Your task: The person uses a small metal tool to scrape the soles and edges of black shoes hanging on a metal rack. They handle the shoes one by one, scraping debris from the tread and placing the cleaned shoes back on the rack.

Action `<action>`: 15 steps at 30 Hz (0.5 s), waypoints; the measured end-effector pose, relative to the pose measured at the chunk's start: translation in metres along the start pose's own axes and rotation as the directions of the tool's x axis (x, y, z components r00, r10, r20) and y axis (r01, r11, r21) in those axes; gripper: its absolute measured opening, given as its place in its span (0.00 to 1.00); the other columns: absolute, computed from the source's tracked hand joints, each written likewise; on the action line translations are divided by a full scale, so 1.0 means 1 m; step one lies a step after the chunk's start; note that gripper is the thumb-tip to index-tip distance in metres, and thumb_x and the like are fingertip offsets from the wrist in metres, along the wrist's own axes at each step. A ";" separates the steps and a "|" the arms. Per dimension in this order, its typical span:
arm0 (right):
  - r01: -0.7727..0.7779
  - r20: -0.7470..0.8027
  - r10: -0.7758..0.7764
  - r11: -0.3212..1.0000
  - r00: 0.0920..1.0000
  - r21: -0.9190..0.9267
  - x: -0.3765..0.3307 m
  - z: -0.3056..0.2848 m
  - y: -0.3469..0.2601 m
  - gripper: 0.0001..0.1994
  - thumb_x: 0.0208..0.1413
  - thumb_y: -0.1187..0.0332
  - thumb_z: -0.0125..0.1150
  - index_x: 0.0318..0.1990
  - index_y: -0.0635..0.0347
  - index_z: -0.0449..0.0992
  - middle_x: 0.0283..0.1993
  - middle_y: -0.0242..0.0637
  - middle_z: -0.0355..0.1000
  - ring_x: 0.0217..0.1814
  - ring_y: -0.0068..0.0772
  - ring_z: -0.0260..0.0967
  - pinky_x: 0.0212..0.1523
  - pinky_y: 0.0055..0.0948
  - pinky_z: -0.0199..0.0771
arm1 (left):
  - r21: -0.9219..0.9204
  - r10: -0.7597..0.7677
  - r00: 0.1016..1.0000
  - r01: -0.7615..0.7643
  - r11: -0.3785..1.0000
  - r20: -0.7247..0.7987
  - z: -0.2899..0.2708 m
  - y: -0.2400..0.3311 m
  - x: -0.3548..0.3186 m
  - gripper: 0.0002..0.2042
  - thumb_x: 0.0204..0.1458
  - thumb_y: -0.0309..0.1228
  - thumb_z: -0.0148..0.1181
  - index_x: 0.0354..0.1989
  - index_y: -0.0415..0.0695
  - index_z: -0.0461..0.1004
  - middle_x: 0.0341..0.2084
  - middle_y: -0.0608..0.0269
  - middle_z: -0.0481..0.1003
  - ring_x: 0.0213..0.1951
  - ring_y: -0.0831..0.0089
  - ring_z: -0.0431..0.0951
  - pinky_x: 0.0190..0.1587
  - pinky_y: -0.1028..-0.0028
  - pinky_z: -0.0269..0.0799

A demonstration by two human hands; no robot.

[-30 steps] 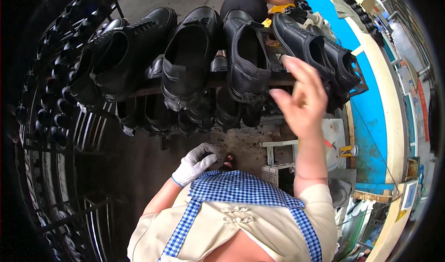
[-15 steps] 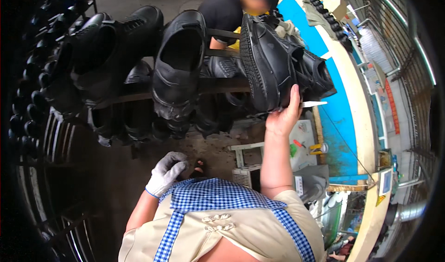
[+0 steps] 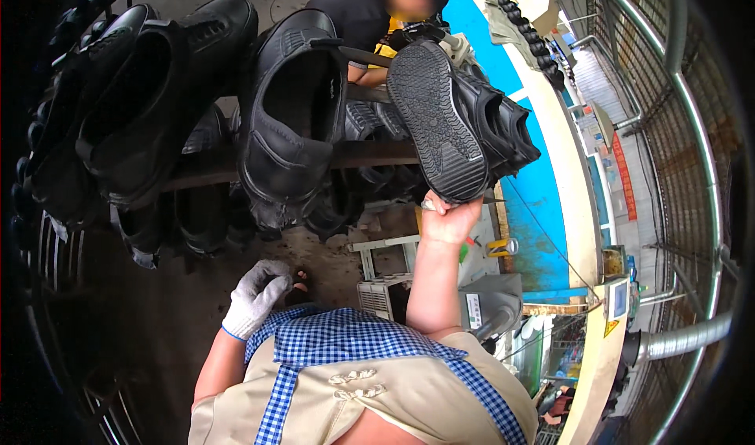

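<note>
My right hand (image 3: 450,221), bare, is closed on the heel end of a black shoe (image 3: 440,122) in front of the rack. The shoe's patterned sole faces me, its toe pointing up. A small whitish bit (image 3: 429,205) shows at the fingers of that hand; the rest of it is hidden. My left hand (image 3: 255,295), in a pale knitted glove, is low near my waist with its fingers curled, and nothing shows in it. Left of the held shoe, another black shoe (image 3: 291,162) sits on the rack with its opening toward me.
More black shoes (image 3: 134,122) fill the rack, whose dark bar (image 3: 373,154) runs across. Beyond it a person in dark clothes (image 3: 350,8) bends forward. A blue-topped bench (image 3: 543,201) with a cream edge curves along the right. A white stand (image 3: 385,248) is below the rack.
My right hand has turned the shoe so its sole now faces me. The white pointed thing that stuck out beside my thumb is mostly hidden now. My left hand stays low, fingers curled.
</note>
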State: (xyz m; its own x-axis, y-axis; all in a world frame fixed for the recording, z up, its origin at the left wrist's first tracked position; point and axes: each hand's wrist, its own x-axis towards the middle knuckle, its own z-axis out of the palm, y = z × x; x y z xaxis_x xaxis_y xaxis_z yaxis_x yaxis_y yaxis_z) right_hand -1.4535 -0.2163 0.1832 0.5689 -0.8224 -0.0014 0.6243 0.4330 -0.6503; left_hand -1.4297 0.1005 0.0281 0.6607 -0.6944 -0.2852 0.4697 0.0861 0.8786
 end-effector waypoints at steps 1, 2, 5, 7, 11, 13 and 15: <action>-0.007 0.026 0.007 1.000 1.000 -0.002 0.002 -0.004 0.001 0.18 0.68 0.52 0.44 0.37 0.52 0.76 0.26 0.28 0.72 0.09 0.20 0.52 0.08 0.19 0.50 | -0.010 -0.004 1.000 0.004 1.000 -0.012 -0.001 0.001 0.000 0.09 0.60 0.28 0.58 0.46 0.40 0.73 0.36 0.65 0.77 0.39 0.79 0.76 0.43 0.77 0.73; -0.010 0.050 0.010 1.000 0.999 -0.002 0.004 -0.009 0.001 0.18 0.68 0.52 0.43 0.37 0.52 0.76 0.26 0.28 0.72 0.09 0.20 0.53 0.08 0.19 0.51 | -0.015 -0.008 1.000 0.007 1.000 -0.021 -0.002 0.003 0.000 0.09 0.59 0.27 0.58 0.46 0.40 0.73 0.36 0.65 0.77 0.38 0.79 0.76 0.43 0.77 0.73; 0.015 -0.011 -0.015 1.000 1.000 0.007 0.009 -0.019 0.005 0.18 0.68 0.53 0.43 0.37 0.52 0.76 0.26 0.28 0.72 0.07 0.20 0.50 0.06 0.19 0.49 | -0.052 0.004 0.997 -0.008 0.999 -0.071 -0.005 -0.008 0.004 0.08 0.59 0.27 0.58 0.45 0.39 0.73 0.34 0.64 0.77 0.38 0.77 0.76 0.43 0.76 0.73; -0.009 0.127 0.010 1.000 0.992 -0.015 0.007 -0.019 0.002 0.18 0.68 0.54 0.43 0.40 0.53 0.77 0.32 0.30 0.75 0.13 0.22 0.59 0.11 0.21 0.59 | -0.048 0.018 0.998 -0.021 0.999 -0.066 -0.009 -0.011 0.005 0.08 0.59 0.27 0.58 0.45 0.39 0.73 0.34 0.64 0.77 0.37 0.77 0.75 0.43 0.76 0.73; 0.127 -0.086 -0.130 0.991 0.988 -0.035 -0.001 0.004 0.013 0.18 0.66 0.56 0.47 0.51 0.57 0.75 0.51 0.39 0.75 0.37 0.31 0.73 0.34 0.29 0.77 | 0.000 0.072 0.997 -0.072 0.997 -0.039 -0.014 -0.010 0.004 0.09 0.59 0.28 0.58 0.45 0.39 0.72 0.35 0.64 0.77 0.36 0.77 0.75 0.43 0.76 0.72; 0.253 -0.060 -0.269 0.948 0.961 -0.190 -0.013 0.020 0.014 0.18 0.65 0.57 0.51 0.53 0.59 0.74 0.54 0.39 0.74 0.48 0.32 0.73 0.49 0.33 0.76 | -0.038 0.045 0.998 -0.047 0.998 -0.041 -0.012 -0.008 0.002 0.08 0.60 0.28 0.58 0.44 0.38 0.74 0.35 0.65 0.76 0.39 0.78 0.74 0.46 0.76 0.71; 0.433 0.134 -0.416 0.803 0.899 -0.410 -0.019 0.027 0.017 0.18 0.64 0.59 0.56 0.56 0.60 0.73 0.56 0.39 0.73 0.58 0.34 0.70 0.61 0.37 0.69 | -0.049 0.051 0.998 -0.053 0.997 -0.029 -0.013 -0.002 -0.003 0.08 0.61 0.28 0.58 0.44 0.38 0.74 0.35 0.65 0.76 0.39 0.78 0.74 0.46 0.76 0.71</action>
State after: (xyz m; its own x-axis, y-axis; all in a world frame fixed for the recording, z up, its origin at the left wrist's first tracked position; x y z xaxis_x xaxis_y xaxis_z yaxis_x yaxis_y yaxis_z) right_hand -1.4396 -0.1831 0.1928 0.3235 -0.8704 0.3711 0.5281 -0.1593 -0.8341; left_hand -1.4252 0.1118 0.0218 0.7005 -0.6683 -0.2504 0.4624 0.1578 0.8725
